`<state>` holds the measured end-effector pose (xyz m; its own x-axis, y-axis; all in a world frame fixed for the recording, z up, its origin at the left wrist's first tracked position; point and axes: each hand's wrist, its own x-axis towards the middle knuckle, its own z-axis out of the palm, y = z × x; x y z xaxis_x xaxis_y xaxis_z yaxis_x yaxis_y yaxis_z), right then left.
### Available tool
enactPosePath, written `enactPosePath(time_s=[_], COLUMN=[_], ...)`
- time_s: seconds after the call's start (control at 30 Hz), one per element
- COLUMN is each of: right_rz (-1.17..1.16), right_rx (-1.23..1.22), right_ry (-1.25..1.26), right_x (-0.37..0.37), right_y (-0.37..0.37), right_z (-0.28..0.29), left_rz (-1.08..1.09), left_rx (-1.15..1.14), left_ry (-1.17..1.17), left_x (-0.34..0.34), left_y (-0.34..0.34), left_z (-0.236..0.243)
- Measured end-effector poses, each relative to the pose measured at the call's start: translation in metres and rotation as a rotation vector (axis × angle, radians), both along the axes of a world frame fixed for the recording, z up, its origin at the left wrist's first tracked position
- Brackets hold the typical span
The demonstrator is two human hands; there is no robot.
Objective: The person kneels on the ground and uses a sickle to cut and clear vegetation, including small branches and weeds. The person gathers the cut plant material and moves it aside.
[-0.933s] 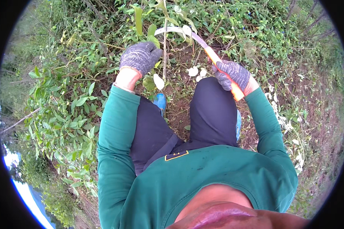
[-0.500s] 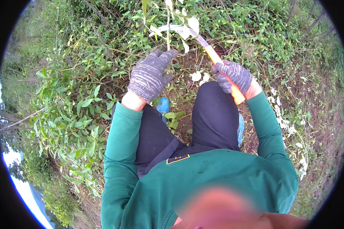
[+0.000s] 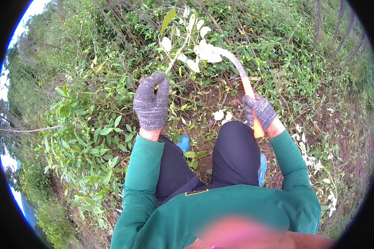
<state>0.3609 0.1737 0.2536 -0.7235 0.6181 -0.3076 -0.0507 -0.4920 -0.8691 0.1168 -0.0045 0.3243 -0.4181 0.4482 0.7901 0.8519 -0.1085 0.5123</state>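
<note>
My left hand (image 3: 152, 101), in a dark grey knitted glove, pinches the lower end of a thin plant stem (image 3: 173, 61). The stem slants up and to the right and bears several pale, whitish leaves (image 3: 193, 63) at its top. In my right hand (image 3: 260, 111), gloved alike, is the orange handle of a sickle (image 3: 247, 86). Its curved blade arcs up and to the left, and the tip is hidden behind the pale leaves.
Low green plants (image 3: 99, 141) grow thickly at the left and ahead. Brown soil (image 3: 203, 93) shows between my hands. Cut pale-leaved stems (image 3: 309, 159) lie on the ground at the right, with a few pale leaves (image 3: 219, 115) near my knee.
My left hand, open beside the stem before, has closed on it and moved a little left. The stem has tilted. The sickle has shifted right and sits lower in the picture.
</note>
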Motion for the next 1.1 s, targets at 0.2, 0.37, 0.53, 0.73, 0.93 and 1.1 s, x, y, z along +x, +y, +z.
enactPosePath(time_s=[0.2,0.37,0.53,0.73,0.93,1.1], right_rz=[-0.174,-0.056,-0.054,0.016,-0.013,0.015], right_rx=[0.297,0.8,1.294,1.305,1.232,1.073], right_ry=[0.08,-0.286,-0.56,-0.771,-0.816,-0.887], right_x=[-0.064,-0.15,-0.187,-0.118,-0.02,0.049], right_y=[0.051,0.085,0.109,0.097,0.076,0.051], right_z=[-0.005,-0.004,-0.015,-0.049,-0.101,-0.137], left_rz=[-0.035,-0.019,0.106,0.069,-0.238,-0.431], left_rx=[0.219,0.332,0.39,0.248,0.234,0.201], left_ry=[-0.37,-0.553,-0.517,-0.753,-0.987,-1.213], left_x=[-0.013,-0.043,-0.057,-0.083,-0.091,-0.1], left_y=[0.002,-0.006,-0.015,-0.017,0.008,0.03], left_z=[-0.002,-0.001,0.004,0.0,-0.013,-0.025])
